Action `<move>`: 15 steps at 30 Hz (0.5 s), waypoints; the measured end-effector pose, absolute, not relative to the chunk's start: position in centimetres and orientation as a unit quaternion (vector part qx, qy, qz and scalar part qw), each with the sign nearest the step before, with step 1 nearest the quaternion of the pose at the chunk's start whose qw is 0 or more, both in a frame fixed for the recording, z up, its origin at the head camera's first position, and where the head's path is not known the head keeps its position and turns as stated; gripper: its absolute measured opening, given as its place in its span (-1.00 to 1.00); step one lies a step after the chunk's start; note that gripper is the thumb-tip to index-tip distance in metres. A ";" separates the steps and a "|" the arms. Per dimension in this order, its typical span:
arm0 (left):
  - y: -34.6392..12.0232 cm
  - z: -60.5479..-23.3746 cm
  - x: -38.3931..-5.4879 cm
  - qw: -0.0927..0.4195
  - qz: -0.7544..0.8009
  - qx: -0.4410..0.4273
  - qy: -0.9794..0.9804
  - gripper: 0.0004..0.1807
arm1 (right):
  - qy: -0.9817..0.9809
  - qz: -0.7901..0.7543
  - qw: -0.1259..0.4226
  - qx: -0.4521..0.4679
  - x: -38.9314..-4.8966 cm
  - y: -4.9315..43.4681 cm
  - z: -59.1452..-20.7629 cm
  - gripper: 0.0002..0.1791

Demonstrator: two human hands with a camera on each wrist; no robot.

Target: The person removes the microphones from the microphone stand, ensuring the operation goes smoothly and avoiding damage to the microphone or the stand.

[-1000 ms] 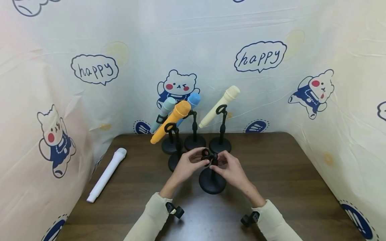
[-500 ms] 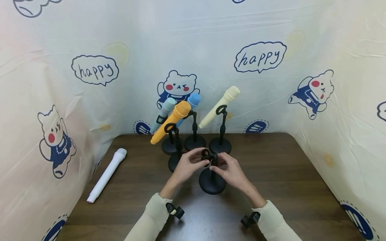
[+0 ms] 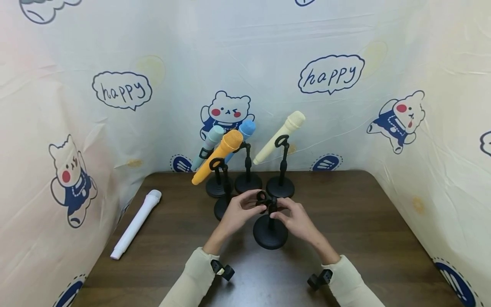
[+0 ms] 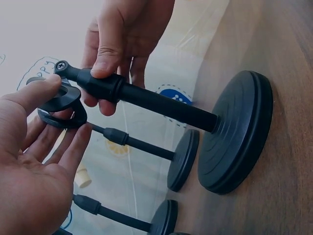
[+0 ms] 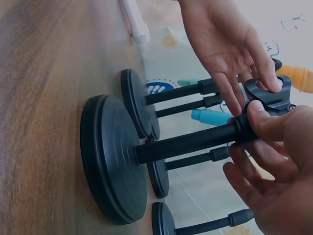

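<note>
A black microphone stand (image 3: 270, 232) with a round base stands on the table in front of the person. Its clip (image 4: 61, 100) is pinched by the left hand (image 3: 238, 212), the thumb on the clip's upper face and fingers beneath. The right hand (image 3: 297, 219) grips the collar at the top of the pole (image 4: 166, 108) between thumb and fingers. No microphone sits in this clip. Behind the hands, an orange microphone (image 3: 217, 157), a teal one (image 3: 207, 147), a blue one (image 3: 246, 128) and a pale yellow one (image 3: 279, 137) rest tilted in similar black stands.
At the table's left side lies a white microphone (image 3: 136, 224). The other stands' bases, such as the rear right base (image 3: 280, 186), are close behind the hands. A printed cloth (image 3: 268, 38) encloses the brown table (image 3: 368, 238) at the back and sides.
The right thumb and fingers have shifted slightly on the collar of the stand. The left hand keeps its hold on the clip, and the stand's base stays in place.
</note>
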State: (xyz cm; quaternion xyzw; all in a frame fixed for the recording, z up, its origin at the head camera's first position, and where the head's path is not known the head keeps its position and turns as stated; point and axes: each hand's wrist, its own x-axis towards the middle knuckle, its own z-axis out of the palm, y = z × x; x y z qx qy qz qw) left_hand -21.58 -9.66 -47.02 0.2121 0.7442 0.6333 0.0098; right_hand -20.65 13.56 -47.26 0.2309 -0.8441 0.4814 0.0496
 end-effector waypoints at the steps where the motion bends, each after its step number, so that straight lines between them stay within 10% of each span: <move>1: -9.7 -47.0 -21.6 0.008 0.634 0.212 0.744 -0.49 | -0.846 0.480 0.056 0.227 -20.6 13.5 -47.3 -0.63; 15: -9.5 -47.0 -21.5 0.005 0.633 0.205 0.747 -0.48 | -0.856 0.446 0.181 0.188 -19.3 12.1 -47.7 -0.65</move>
